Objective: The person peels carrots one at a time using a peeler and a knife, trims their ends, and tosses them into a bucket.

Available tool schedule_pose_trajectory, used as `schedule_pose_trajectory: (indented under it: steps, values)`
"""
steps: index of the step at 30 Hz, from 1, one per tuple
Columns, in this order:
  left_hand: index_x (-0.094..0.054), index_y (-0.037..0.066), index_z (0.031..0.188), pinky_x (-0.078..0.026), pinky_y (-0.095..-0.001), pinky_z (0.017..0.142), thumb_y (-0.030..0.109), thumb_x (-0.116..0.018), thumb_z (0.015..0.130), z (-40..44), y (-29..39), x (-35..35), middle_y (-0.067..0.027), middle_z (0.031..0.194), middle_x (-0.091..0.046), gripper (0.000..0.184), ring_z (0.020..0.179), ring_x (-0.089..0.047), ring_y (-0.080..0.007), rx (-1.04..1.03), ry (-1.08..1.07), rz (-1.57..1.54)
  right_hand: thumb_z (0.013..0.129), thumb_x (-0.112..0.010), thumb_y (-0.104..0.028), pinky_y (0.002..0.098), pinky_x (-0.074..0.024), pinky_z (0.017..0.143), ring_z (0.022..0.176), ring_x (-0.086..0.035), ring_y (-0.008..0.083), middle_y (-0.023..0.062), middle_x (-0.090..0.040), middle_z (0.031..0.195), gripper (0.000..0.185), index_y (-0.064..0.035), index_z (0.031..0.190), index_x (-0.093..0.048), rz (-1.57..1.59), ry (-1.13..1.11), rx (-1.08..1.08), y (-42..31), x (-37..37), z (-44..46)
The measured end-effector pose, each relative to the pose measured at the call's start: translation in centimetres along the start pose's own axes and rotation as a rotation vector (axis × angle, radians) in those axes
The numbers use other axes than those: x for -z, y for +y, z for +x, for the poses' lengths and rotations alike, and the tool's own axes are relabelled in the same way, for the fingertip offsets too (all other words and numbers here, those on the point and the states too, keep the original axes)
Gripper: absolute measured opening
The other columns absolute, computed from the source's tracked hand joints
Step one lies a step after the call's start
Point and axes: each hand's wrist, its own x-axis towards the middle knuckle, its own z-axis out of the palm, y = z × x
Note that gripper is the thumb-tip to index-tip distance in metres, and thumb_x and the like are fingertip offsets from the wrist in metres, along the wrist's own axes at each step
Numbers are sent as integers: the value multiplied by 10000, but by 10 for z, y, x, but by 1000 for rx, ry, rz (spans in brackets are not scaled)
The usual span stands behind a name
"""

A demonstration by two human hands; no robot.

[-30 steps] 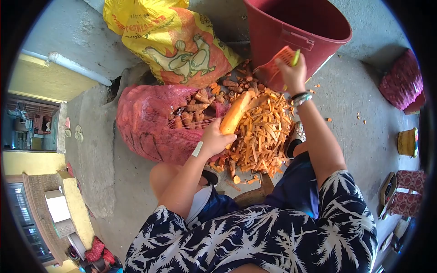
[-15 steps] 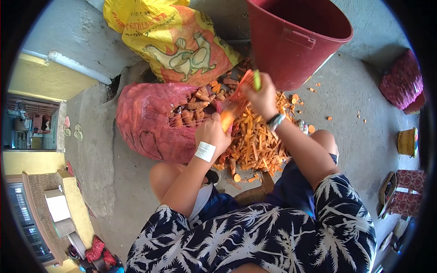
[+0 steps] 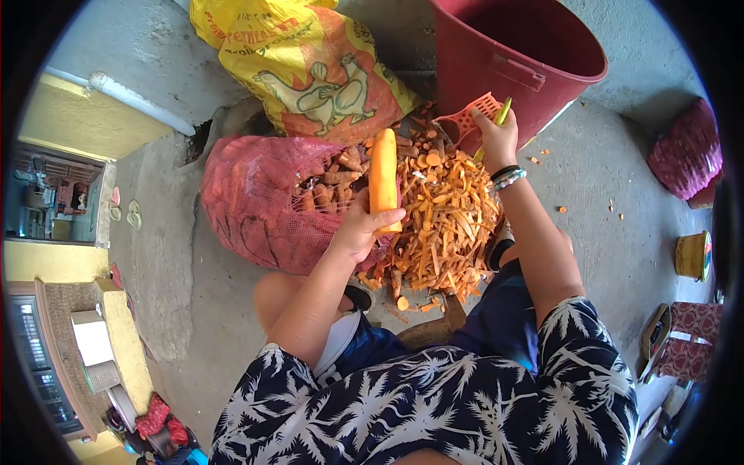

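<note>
My left hand (image 3: 356,231) is closed round the lower end of a peeled carrot (image 3: 383,172), which stands nearly upright in the view, smooth and bright orange. Up and to the right, my right hand (image 3: 500,141) grips an orange plastic peeler (image 3: 468,116) with a perforated body. A yellow-green handle-like piece (image 3: 504,111) sticks out of the same fist; whether it belongs to the peeler I cannot tell. Carrot peelings (image 3: 449,232) are heaped on the floor between my hands. Unpeeled carrots (image 3: 339,178) show at the mouth of a red mesh sack (image 3: 252,213) beside my left hand.
A tall red bin (image 3: 496,58) stands beyond my right hand. Left of it leans a yellow printed sack (image 3: 310,85). Carrot ends and scraps are scattered over the concrete floor (image 3: 593,167). Against the right side are a purple sack (image 3: 686,151) and a yellow bucket (image 3: 692,256).
The peeler has come away from the carrot, my right hand shifting right and turning. My left hand has tilted the carrot upright, so more of it shows.
</note>
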Motion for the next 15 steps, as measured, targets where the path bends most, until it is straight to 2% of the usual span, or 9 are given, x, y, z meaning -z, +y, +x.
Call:
schedule_pose_trajectory:
  steps: [3, 7, 9, 10, 12, 14, 15]
  values:
    - [-439, 39, 1088, -487, -296, 741, 9, -692, 678, 4, -5, 4, -31, 934, -502, 483, 840, -544, -144, 92, 1, -6, 770, -666, -100, 210, -378, 431, 515, -475, 59, 14, -566, 748, 257, -26, 948, -497, 223, -92, -148, 1, 1, -1]
    - [-435, 35, 1113, -479, -285, 763, 18, -697, 682, 3, -2, 1, -27, 945, -503, 504, 853, -541, -148, 125, -30, -87, 776, -654, -87, 215, -401, 444, 526, -492, 68, 15, -572, 746, 249, -28, 958, -493, 255, -117, -180, 0, -2, -8]
    - [-446, 24, 1123, -449, -263, 793, 39, -717, 672, 3, -2, -2, -28, 964, -506, 527, 897, -524, -140, 100, -76, -3, 776, -653, -81, 211, -417, 448, 533, -504, 70, 18, -576, 744, 250, -35, 962, -492, 326, -88, -173, -3, -10, -17]
    - [-446, 24, 1123, -449, -263, 793, 39, -717, 672, 4, -5, 0, -28, 964, -506, 527, 897, -524, -140, 100, -80, -5, 768, -663, -81, 217, -442, 486, 588, -537, 88, 27, -583, 780, 264, -36, 960, -488, 290, -172, -162, -6, -14, -26]
    - [-441, -1, 1152, -438, -265, 817, 50, -738, 644, 8, -13, 8, -41, 1014, -512, 590, 935, -518, -139, 30, -59, 182, 750, -679, -67, 239, -471, 609, 732, -562, 123, 45, -579, 857, 334, -26, 1024, -491, 243, -330, -65, -15, -30, -63]
    - [-432, -9, 1171, -427, -265, 833, 49, -745, 632, 1, -9, 2, -46, 1037, -513, 626, 946, -514, -137, -3, -81, 221, 733, -690, -45, 260, -477, 635, 782, -563, 129, 52, -570, 866, 384, -23, 1063, -496, 151, -439, 122, -23, -36, -94]
    - [-422, -18, 1191, -417, -264, 849, 48, -752, 620, -2, -7, 1, -51, 1060, -513, 663, 957, -510, -134, -34, -103, 261, 720, -693, -16, 287, -482, 657, 848, -561, 139, 61, -567, 868, 404, -21, 1075, -501, -3, -366, 109, -25, -33, -78]
